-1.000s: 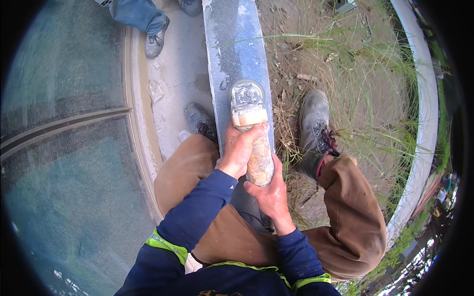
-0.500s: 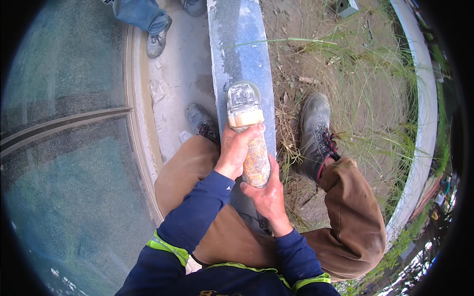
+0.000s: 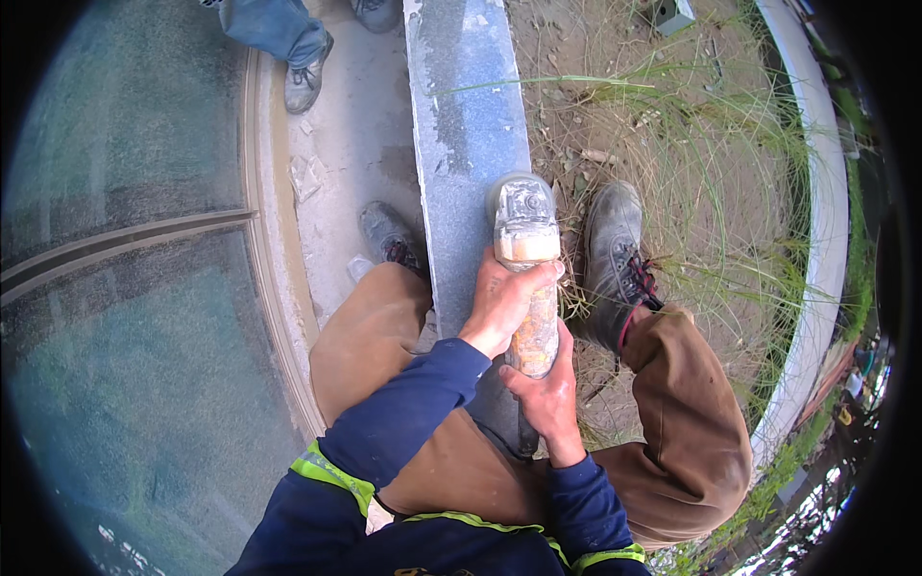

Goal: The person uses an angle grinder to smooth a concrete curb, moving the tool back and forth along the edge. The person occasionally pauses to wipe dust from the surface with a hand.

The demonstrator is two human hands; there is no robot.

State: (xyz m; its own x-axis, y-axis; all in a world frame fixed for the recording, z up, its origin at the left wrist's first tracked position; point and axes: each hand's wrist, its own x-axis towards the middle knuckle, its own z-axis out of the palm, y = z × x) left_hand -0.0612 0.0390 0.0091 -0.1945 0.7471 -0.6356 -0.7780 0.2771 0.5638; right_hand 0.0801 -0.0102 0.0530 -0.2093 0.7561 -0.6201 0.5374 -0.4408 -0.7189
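I hold a dust-caked power grinder (image 3: 524, 227) with a worn orange-yellow body, its disc head on the right edge of a long blue-grey stone slab (image 3: 463, 106) with flaking pale patches. My left hand (image 3: 509, 302) is closed round the grinder's body just behind the head. My right hand (image 3: 545, 394) grips the rear end of the body, thumb on the left side. A dark cord or cable end hangs below it. My knees and boots straddle the slab.
A co-worker's jeans and grey shoe (image 3: 302, 82) are at the upper left. Framed glass panels (image 3: 115, 355) line the left, beside a pale dusty ledge (image 3: 317, 154). Dry soil with thin grass (image 3: 691, 163) lies right, bordered by a white curved edge (image 3: 821, 211). A metal box (image 3: 675, 13) sits at the top.
Both my hands and the grinder have shifted right and slightly toward me, from the middle of the slab to its right edge. My grip stays the same.
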